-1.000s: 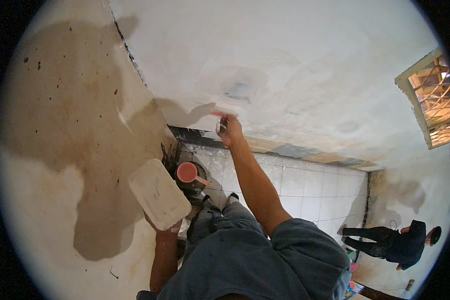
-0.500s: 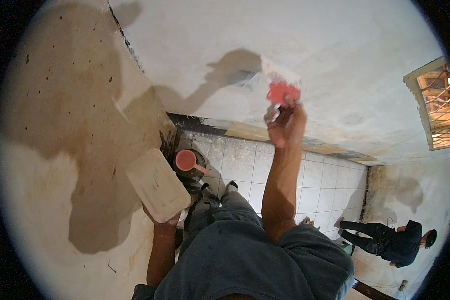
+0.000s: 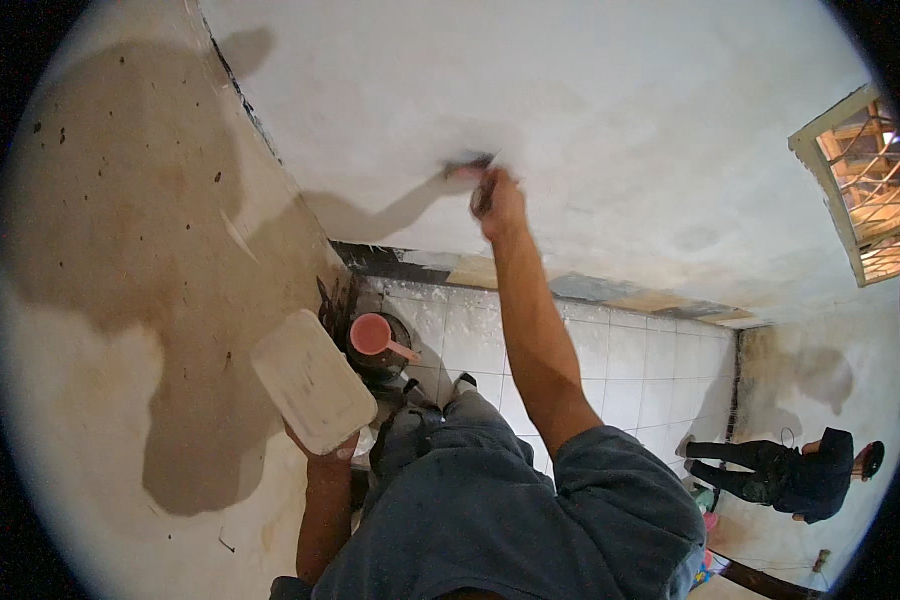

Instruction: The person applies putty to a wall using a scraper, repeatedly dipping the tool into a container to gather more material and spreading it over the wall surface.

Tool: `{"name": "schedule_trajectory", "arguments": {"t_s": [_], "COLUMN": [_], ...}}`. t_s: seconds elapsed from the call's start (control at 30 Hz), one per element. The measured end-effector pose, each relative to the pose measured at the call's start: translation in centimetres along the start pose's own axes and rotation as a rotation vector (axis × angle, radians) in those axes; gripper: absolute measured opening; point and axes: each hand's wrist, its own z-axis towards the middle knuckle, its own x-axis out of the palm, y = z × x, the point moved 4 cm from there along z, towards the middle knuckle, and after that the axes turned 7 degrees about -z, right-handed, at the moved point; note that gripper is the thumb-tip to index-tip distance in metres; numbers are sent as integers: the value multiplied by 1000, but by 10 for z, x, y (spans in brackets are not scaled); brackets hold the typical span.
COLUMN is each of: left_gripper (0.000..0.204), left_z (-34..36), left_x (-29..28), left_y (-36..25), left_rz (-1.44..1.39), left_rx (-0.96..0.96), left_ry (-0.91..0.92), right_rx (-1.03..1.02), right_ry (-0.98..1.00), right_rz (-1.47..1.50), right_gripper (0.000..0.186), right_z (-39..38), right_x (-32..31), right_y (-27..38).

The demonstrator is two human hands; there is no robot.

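My right hand [image 3: 500, 205] is raised to the white wall [image 3: 610, 130], its fingers closed round a flat red putty spreader [image 3: 465, 171]. The spreader is blurred by motion and lies against or very near the wall. Low on the left, my left hand [image 3: 335, 447] grips the near end of a rectangular off-white tub or lid [image 3: 315, 385] from beneath. Its upward face is flat and smeared with grey marks. Most of the left fingers are hidden under it.
Beside my feet a pink dipper [image 3: 371, 334] rests on a dark round bucket [image 3: 388, 368]. A stained beige wall [image 3: 100, 250] rises on my left. White tiles [image 3: 470, 335] cover the floor. At far right stand a person [image 3: 785, 475] in dark clothes and a barred window opening [image 3: 875, 190].
My right hand has swept left and slightly up along the wall with the spreader, whose broad red face has turned out of sight. The left hand and tub are nearly still.
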Motion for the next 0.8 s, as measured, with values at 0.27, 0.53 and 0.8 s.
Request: {"name": "schedule_trajectory", "arguments": {"t_s": [0.27,0.53,0.8], "left_gripper": [71,75,78], "left_z": [11,32,46], "left_x": [-10,-17,-17], "left_y": [-37,-20,54], "left_rz": [1048,1342,1460], "left_rx": [-8,42,-245], "left_ry": [387,408,638], "right_rx": [-477,-571,-442], "right_ry": [314,307,118], "right_rz": [45,120,-325], "right_gripper": [17,14,20], "right_z": [-134,-182,-137], "right_x": [51,-13,-64], "right_y": [217,211,78]}}
